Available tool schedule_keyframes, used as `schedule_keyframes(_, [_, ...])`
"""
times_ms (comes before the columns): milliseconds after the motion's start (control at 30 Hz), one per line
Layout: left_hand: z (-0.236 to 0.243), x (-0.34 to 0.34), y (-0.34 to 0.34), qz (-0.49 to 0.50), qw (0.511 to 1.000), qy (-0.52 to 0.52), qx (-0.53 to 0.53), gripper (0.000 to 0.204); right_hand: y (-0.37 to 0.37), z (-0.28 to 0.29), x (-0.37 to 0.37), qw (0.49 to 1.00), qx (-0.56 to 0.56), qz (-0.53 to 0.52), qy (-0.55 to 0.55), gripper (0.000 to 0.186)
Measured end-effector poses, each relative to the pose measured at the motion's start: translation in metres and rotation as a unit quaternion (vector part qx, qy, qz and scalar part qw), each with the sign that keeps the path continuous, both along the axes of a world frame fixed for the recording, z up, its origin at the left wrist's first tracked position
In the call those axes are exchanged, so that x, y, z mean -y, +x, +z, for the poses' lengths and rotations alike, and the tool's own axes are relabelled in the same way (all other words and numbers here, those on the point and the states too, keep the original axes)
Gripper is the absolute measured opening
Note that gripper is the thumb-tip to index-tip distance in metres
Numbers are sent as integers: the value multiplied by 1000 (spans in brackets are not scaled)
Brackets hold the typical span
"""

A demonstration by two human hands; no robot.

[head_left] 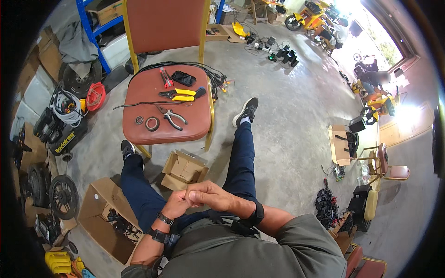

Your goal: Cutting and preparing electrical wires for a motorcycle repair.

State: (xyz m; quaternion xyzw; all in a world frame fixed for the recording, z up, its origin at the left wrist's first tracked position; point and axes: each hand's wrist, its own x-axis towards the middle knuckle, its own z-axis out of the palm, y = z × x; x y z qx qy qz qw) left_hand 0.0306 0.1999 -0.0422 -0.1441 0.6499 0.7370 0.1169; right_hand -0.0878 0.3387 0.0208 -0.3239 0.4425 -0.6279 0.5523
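On the red-brown padded chair (143,91) lie yellow-handled metal pliers (184,98); before it stands an open brown cardboard box (185,168). Your right grip (211,195) clasps your left grip (176,205), whose closure I can't tell.

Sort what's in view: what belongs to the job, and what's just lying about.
Probably the job's, on the chair seat:
- yellow-handled pliers
- grey-handled pliers
- red-handled tool

Probably just lying about:
- black wheel
- large open carton
- black cable tangle

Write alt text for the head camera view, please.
The wearer's right hand overlaps the left hand; no tool shows in either. Ahead, a reddish chair carries a yellow-handled tool and pliers; an open cardboard box stands on the floor.
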Motion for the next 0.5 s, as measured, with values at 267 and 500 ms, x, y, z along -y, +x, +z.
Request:
schedule_keyframes(267, [-19,3,6,-12,998,-58,-17,13,5,-3,4,999,-36,11,38,36])
schedule_keyframes(500, [-49,3,13,4,1000,-11,9,23,4,-9,9,999,-23,-21,10,37])
